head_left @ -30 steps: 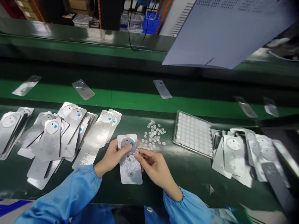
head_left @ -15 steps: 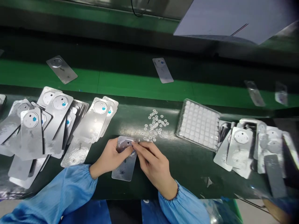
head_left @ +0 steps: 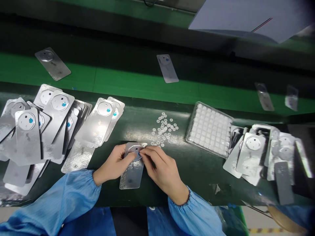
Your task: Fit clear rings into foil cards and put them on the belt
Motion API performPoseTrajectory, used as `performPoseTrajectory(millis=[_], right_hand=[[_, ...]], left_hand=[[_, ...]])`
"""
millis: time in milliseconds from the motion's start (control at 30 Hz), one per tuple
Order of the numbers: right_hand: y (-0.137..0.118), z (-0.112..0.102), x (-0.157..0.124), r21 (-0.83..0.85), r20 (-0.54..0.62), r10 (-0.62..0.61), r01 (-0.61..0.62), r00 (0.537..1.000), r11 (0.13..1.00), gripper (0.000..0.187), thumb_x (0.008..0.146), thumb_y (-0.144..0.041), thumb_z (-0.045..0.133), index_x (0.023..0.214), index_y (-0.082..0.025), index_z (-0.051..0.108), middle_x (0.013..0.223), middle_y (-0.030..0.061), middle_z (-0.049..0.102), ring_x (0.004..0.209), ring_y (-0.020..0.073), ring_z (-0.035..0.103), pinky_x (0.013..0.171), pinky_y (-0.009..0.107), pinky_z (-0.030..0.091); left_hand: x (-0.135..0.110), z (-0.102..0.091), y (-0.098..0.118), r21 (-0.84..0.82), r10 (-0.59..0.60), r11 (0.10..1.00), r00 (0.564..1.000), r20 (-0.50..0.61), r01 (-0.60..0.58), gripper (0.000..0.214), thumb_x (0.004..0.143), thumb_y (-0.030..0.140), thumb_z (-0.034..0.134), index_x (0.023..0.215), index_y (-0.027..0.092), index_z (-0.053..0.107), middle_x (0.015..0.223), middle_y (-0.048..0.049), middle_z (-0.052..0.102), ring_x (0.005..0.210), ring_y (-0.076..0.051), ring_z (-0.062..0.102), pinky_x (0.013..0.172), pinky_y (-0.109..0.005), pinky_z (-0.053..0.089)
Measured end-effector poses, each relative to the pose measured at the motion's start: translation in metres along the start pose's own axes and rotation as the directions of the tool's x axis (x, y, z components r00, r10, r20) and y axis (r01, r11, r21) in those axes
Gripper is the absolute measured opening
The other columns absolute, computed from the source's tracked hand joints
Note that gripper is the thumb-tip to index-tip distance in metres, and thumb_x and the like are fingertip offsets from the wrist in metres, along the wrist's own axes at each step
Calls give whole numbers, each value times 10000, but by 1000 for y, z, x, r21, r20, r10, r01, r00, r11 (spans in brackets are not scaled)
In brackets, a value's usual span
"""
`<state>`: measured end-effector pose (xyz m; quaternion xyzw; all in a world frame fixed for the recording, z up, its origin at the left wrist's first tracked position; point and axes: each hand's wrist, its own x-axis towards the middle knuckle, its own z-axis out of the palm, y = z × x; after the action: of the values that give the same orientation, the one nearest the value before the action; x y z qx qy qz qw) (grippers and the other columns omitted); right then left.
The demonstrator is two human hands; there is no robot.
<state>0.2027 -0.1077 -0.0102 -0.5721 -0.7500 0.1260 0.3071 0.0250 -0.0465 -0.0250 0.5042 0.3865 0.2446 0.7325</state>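
Observation:
My left hand (head_left: 115,163) grips the upper end of a silver phone back cover (head_left: 132,170) that lies on the dark green bench in front of me. My right hand (head_left: 159,167) is pinched at the cover's round camera ring, fingertips pressed together on a small blue tab (head_left: 139,152). A scatter of small clear round lenses (head_left: 164,129) lies just beyond the cover. Both arms wear blue sleeves.
Fanned piles of silver back covers (head_left: 49,127) lie at the left, another pile (head_left: 261,150) at the right. A clear tray of lenses (head_left: 209,129) sits right of centre. Single covers (head_left: 167,68) (head_left: 52,63) ride the green conveyor belt behind. A pale sheet (head_left: 246,14) hangs top right.
The view tipped down. The cover dropped lower and flatter onto the bench, and my right fingertips closed in on its camera ring.

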Motion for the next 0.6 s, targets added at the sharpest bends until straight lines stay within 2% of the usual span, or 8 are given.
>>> performPoseTrajectory(millis=[67,167,300,367,433,500,567,600], right_hand=[[0,3,-3,6,-45,-43,43,998,999,171,1023,-132,575,1113,-229,683,979,70,743,818,190,736,669,289,613],[-1,6,-9,101,-217,-35,59,976,993,192,990,-95,591,1075,-244,677,910,58,730,786,193,720,661,307,603],[-2,-20,-33,286,-335,299,-206,893,936,113,939,-139,662,937,-246,698,839,45,699,750,203,683,640,324,567],[3,-53,-65,326,-318,544,-448,777,832,35,907,-242,718,871,-243,718,841,49,704,747,210,677,644,319,561],[15,-92,-112,312,-246,778,-712,579,629,145,836,-380,770,834,-237,742,860,58,731,725,225,685,638,322,574],[30,-126,-164,226,-189,909,-885,371,408,273,726,-485,785,818,-228,774,814,69,761,681,262,704,616,350,592],[42,-144,-208,52,-148,955,-962,258,268,304,670,-483,721,807,-221,792,796,97,770,686,315,720,621,402,594],[44,-146,-223,-40,-196,950,-970,242,238,309,658,-449,674,817,-214,795,852,125,778,725,343,725,649,434,593]], left_hand=[[1,-1,-1,-1,-6,1000,1000,-29,6,213,930,324,590,821,158,666,747,3,617,689,-142,548,633,-236,449],[2,-4,-3,-17,-35,999,997,-70,34,229,907,355,619,845,155,712,796,-28,694,752,-189,629,688,-272,504],[3,-6,-5,-83,-97,992,994,-58,92,271,895,396,649,924,152,763,882,-73,763,869,-262,705,774,-338,564],[2,-7,-4,-119,-109,988,993,-54,102,298,905,412,654,981,151,775,938,-88,783,909,-279,726,813,-366,580],[2,-7,-3,-137,-111,985,993,-39,105,317,913,424,672,1036,151,776,986,-96,794,925,-282,743,845,-386,591],[3,-7,-2,-120,-122,986,992,-22,118,342,896,433,721,1085,152,772,1031,-106,801,950,-286,755,859,-388,599],[3,-8,0,-69,-152,986,988,-38,149,383,847,447,790,1081,145,776,1020,-118,809,953,-291,764,823,-362,609],[2,-8,1,-57,-173,984,983,-67,170,408,814,457,822,1064,139,780,995,-121,813,933,-290,769,790,-344,612]])
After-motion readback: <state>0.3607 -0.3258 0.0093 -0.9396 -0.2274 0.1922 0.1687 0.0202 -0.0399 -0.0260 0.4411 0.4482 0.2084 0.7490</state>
